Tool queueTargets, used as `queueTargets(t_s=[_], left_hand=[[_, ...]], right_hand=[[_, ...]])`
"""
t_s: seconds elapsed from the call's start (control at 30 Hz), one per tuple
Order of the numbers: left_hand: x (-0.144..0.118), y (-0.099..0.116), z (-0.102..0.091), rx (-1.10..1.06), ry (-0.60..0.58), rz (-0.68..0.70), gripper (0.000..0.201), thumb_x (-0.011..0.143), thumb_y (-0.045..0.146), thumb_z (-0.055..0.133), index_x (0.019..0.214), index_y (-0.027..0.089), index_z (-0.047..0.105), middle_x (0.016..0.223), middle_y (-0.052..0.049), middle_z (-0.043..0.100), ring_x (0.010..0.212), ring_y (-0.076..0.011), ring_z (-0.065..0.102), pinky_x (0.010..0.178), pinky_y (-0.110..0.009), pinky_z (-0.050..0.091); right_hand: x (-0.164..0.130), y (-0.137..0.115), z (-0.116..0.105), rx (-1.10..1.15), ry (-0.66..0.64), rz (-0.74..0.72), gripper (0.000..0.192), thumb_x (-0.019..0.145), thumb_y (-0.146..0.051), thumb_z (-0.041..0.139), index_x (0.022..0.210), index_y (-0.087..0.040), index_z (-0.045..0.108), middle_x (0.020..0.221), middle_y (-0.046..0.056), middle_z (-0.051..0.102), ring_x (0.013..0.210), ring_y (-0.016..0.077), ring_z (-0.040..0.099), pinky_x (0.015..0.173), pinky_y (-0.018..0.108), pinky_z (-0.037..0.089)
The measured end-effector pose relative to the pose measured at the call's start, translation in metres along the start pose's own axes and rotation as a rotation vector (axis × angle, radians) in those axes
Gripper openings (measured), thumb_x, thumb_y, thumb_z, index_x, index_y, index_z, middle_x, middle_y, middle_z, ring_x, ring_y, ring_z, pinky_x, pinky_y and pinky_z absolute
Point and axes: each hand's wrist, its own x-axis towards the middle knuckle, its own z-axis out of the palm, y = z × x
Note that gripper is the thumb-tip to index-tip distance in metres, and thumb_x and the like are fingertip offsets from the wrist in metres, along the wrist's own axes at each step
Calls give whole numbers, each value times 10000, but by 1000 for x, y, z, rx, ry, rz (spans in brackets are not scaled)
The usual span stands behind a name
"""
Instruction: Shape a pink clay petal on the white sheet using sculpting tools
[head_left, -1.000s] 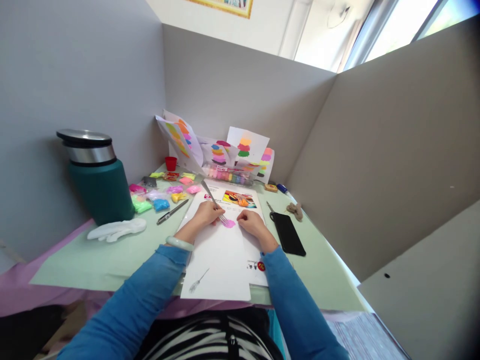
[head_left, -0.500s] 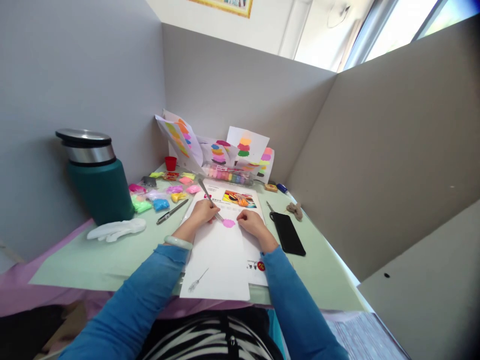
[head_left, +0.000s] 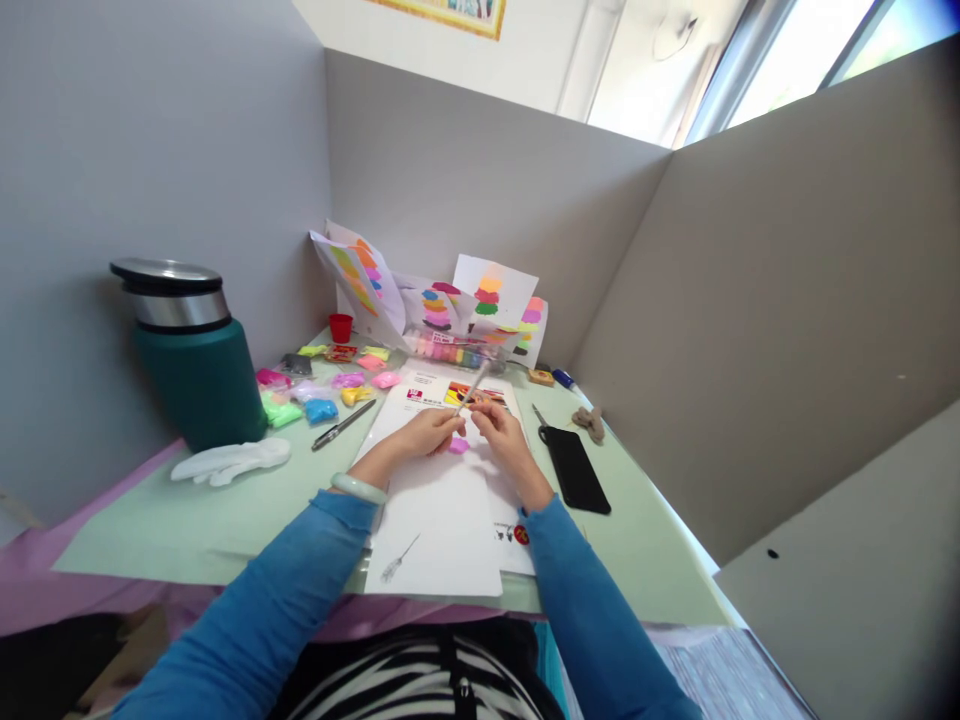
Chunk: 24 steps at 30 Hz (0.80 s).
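Note:
My left hand (head_left: pixel 431 433) is closed round the lower end of a slim silver tool (head_left: pixel 474 385), which slants up and to the right. Close beside it, my right hand (head_left: pixel 501 430) has its fingers pinched together near the tool; whatever is between them is too small to make out. Below the hands, a flat pink patch (head_left: pixel 459 446) of clay-like material lies on a white sheet (head_left: pixel 435 520), partly hidden by my left fingers. A small grey broom picture (head_left: pixel 400 560) shows near the sheet's lower left corner.
Several coloured clay packets (head_left: pixel 322 410), a pen (head_left: pixel 343 425), a white glove (head_left: pixel 231 462) and a green flask (head_left: pixel 199 375) are on the left. A black pouch (head_left: pixel 576 470) and a brown lump (head_left: pixel 590 422) lie right. Painted papers (head_left: pixel 495 285) lean at the back.
The tool has swung from leaning left to leaning right, its lower end lifted off the pink patch. My hands have come closer together over the sheet.

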Motion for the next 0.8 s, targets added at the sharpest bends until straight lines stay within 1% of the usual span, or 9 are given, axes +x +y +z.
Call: queueTargets(t_s=[0.07,0.17,0.27,0.37,0.53,0.6,0.67,0.73,0.8], left_hand=[[-2,3,3,68,-68,18,355,861,425,408,791,156,627,479,46,482,457,-101,450,507,-209,381],[-2,5,6,104,-90,21,350,843,428,435,780,155,645,507,33,512,523,-119,486,575,-221,406],[0,3,4,84,-63,19,350,830,446,452,782,154,638,564,19,563,532,-124,499,566,-227,406],[2,-2,2,63,-2,1,408,849,475,406,731,150,623,559,7,575,496,-120,488,531,-231,386],[4,-4,2,142,16,3,464,862,506,390,670,153,623,529,2,574,540,-131,524,585,-227,394],[5,-4,0,173,68,-25,496,884,504,343,704,152,642,558,-8,598,559,-138,539,592,-228,396],[6,-7,-3,265,179,-70,468,901,443,327,758,152,664,633,-35,643,638,-156,579,628,-234,402],[6,-12,-6,422,285,-150,353,876,353,390,826,158,679,763,-72,688,777,-187,612,679,-247,405],[6,-17,-8,557,309,-258,253,815,302,478,884,172,683,899,-99,703,879,-222,617,698,-264,409]], right_hand=[[-2,-6,2,106,-64,3,348,801,-457,527,990,-179,619,813,22,620,719,143,555,669,252,436],[-3,-10,4,225,-98,23,278,778,-447,569,809,-175,619,610,-20,528,624,129,514,617,247,413],[-2,-8,3,319,28,55,279,752,-453,605,688,-184,562,532,-53,421,520,95,407,528,232,348],[-1,-4,4,389,141,92,282,760,-476,588,761,-196,559,519,-72,372,470,82,328,467,224,278],[-1,1,10,356,-76,38,276,756,-452,617,796,-179,601,535,-57,433,482,80,363,472,216,287],[1,5,11,352,-13,85,312,775,-485,576,756,-174,596,524,-54,429,466,79,355,462,219,280],[4,10,8,355,125,157,351,783,-516,532,729,-173,584,523,-50,432,453,80,347,450,224,273],[7,16,5,325,223,224,349,780,-508,511,723,-171,582,523,-45,444,453,87,358,450,228,283],[8,20,3,252,238,265,310,775,-463,512,732,-169,598,524,-39,462,473,99,397,470,231,314]])
